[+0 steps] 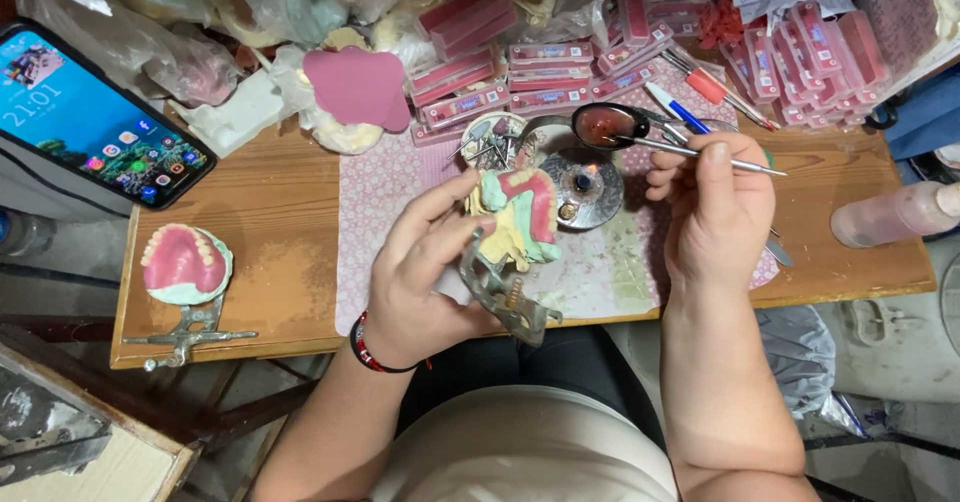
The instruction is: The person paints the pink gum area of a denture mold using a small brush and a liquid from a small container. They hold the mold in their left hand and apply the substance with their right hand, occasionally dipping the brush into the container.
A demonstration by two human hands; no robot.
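Gripping a denture model on its metal hinge frame, the left hand holds it above the surface, fingers curled round it, while the right hand pinches a thin metal tool near a small burner.

Head view, evenly and brightly lit by soft, diffuse light from above; colours are saturated and warm. Shadows are short and faint, the clearest lying under the right hand on the patterned mat. Glare marks the phone screen, the clear plastic bags at the top edge and the metal spoon. The centre is sharp; the forearms and the lower corners are softer and dimmer. Wide-angle distortion bends the counter edges and stretches objects toward the frame borders.
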